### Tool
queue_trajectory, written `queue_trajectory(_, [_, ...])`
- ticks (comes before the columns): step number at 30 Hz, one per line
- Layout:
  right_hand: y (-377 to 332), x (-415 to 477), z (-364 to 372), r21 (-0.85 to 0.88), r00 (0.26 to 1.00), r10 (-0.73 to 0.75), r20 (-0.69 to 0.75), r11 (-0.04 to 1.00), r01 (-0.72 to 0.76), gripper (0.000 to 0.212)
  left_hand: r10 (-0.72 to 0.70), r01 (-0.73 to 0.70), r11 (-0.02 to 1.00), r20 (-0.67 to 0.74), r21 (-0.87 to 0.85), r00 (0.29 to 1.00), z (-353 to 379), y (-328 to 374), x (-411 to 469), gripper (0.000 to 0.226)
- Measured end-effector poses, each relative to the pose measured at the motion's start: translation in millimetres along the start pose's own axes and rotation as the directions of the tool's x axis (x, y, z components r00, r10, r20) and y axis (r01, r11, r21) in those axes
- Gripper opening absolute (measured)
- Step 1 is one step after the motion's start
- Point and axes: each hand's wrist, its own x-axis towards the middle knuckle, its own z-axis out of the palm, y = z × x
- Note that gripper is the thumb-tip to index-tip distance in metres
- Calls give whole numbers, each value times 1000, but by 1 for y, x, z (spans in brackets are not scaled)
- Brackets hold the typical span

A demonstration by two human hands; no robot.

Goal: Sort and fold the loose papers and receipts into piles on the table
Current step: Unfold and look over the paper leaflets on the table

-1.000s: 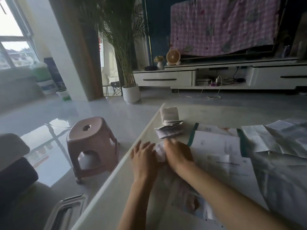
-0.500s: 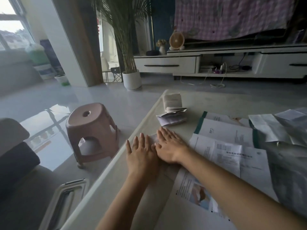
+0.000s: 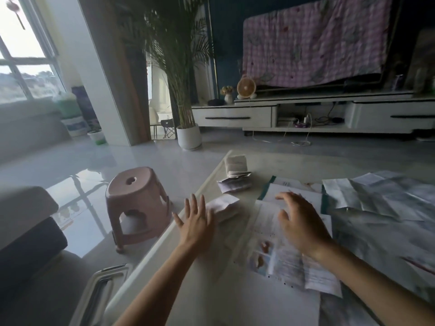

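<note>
A small folded white paper (image 3: 222, 206) lies near the table's left edge. My left hand (image 3: 196, 222) lies flat with spread fingers just left of it, its fingers touching the paper's near edge. My right hand (image 3: 300, 222) hovers with relaxed, slightly curled fingers over a spread of printed sheets (image 3: 289, 262), holding nothing. Farther back sit a small pile of folded receipts (image 3: 234, 183) and a folded white wad (image 3: 235, 162). Large creased papers (image 3: 381, 196) cover the table's right side.
The pale table (image 3: 207, 300) has its left edge running diagonally past a pink plastic stool (image 3: 136, 203) on the floor. A sofa arm (image 3: 26, 231) is at lower left. A potted palm (image 3: 188, 135) and TV cabinet (image 3: 313, 114) stand far behind.
Both hands were pressing the small folded paper flat side by side. Now they have parted: the right hand has lifted and moved right over the printed sheets, uncovering the folded paper.
</note>
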Motion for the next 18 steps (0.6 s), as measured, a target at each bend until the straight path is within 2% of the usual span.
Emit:
queue_trajectory(2, [18, -16, -25, 14, 998, 66, 0, 998, -66, 31, 26, -40, 995, -154, -92, 988, -5, 11, -12, 52])
queue_trajectory(4, [29, -24, -38, 23, 994, 112, 18, 993, -112, 30, 95, -149, 972, -278, -183, 956, -7, 29, -27, 50])
queue_trajectory(7, [29, -37, -47, 148, 979, 125, 159, 978, -149, 35, 195, -292, 907, -310, -305, 931, 2, 65, -54, 51])
queue_trajectory(9, [23, -52, -49, 207, 933, 80, 352, 965, -161, 58, 204, -307, 866, -281, -395, 938, 12, 86, -71, 53])
queue_trajectory(10, [20, -60, -50, 188, 893, 65, 445, 968, -164, 74, 195, -297, 844, -259, -447, 946, 16, 94, -78, 47])
queue_trajectory(12, [17, -74, -47, 31, 833, 66, 550, 994, -100, 96, 177, -279, 819, -243, -501, 954, 21, 102, -86, 35])
queue_trajectory(13, [19, -79, -44, -67, 831, 63, 553, 997, -31, 98, 184, -300, 804, -264, -514, 947, 22, 104, -88, 32])
queue_trajectory(15, [23, -84, -39, -113, 848, 39, 529, 993, 25, 84, 195, -339, 739, -297, -583, 935, 19, 104, -93, 26])
queue_trajectory(18, [27, -85, -34, -40, 904, -9, 428, 999, 29, 46, 83, -267, 611, -275, -745, 958, 9, 98, -100, 24])
